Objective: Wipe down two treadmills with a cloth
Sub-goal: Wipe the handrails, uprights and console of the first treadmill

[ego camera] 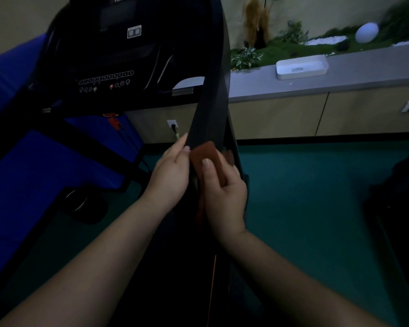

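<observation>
A: Any writing to read?

B: Pale letters at the top of the black treadmill console point(109, 67), seen upside down, roughly "YIJIAN", too blurred to be sure. Below that, a small white-framed label with two squares, then a row of tiny round buttons, one red and one green among them, markings too small to read.

A: And the cloth?

B: Reddish-brown folded cloth point(209, 161), pressed flat against the dark slanted upright post of the treadmill point(210, 109), low on the post, just right of its near edge.

A: Right hand?

B: Right hand point(224, 192) closed round the cloth, thumb laid over the front face with the nail up, fingers wrapped behind the post's far edge, only blurred tips showing. Forearm rising from the lower right, wrist bent slightly inward.

A: Left hand?

B: Left hand point(172, 171) clasping the post's left edge just beside the cloth, thumb stretched up along the edge, fingertips curled onto the front surface and touching the cloth's side. Forearm coming up from the lower left, bare.

A: Around that?

B: Teal floor point(305, 197) beneath. Blue padded mat point(45, 161) on the left under the frame. Grey worktop point(364, 74) along the wall carrying a white rectangular tray point(302, 67), with green plants and a white egg-shaped lamp point(367, 32) behind. White wall sockets point(172, 124) with plugs in the beige panel below
</observation>
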A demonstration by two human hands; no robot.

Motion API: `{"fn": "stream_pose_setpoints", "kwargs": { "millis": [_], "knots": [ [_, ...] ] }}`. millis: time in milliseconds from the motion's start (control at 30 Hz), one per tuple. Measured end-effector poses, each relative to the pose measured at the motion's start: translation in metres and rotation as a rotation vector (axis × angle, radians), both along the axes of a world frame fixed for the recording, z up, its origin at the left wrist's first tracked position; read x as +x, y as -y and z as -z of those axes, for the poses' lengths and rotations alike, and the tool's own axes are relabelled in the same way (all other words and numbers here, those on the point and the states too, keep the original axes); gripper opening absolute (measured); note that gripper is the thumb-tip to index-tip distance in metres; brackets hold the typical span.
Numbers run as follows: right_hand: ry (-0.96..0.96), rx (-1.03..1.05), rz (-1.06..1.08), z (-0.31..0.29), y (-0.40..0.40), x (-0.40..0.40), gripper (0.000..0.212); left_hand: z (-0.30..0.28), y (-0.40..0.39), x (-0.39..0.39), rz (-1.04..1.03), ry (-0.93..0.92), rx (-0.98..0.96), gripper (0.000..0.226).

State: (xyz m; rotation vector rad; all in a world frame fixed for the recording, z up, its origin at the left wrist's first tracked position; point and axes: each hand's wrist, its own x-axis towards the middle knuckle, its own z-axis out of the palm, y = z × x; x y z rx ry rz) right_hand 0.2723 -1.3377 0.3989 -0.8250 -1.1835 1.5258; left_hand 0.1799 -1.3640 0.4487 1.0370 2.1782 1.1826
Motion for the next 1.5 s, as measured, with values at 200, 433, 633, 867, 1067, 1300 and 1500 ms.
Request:
{"fn": "stream_pose_setpoints", "kwargs": {
  "millis": [200,433,633,867,1067,1300,1500],
  "knots": [
    [0.057,-0.094,-0.051,0.024,0.036,0.021,0.035,-0.006,0.003,0.003,0.049,-0.099,-0.058,0.048],
    [0.083,0.009,0.013,0.007,-0.043,-0.016,0.031,-0.022,-0.008,-0.008,0.214,-0.275,-0.220,0.047],
    [0.093,-0.016,-0.004,0.016,-0.034,-0.011,0.030,-0.028,-0.044,-0.020,0.200,-0.250,-0.245,0.045],
    [0.112,0.161,0.049,-0.007,-0.098,-0.041,0.034,-0.032,-0.079,-0.032,0.157,-0.286,-0.272,0.043],
    [0.175,-0.023,0.012,0.008,-0.134,-0.054,0.043,-0.036,-0.104,-0.037,0.147,-0.299,-0.304,0.043],
    [0.098,0.091,0.033,-0.007,-0.155,-0.066,0.029,-0.035,-0.122,-0.048,0.137,-0.314,-0.306,0.045],
    [0.151,-0.072,0.030,0.006,-0.220,-0.091,0.051,-0.039,-0.136,-0.048,0.138,-0.314,-0.341,0.046]
  ]
}}
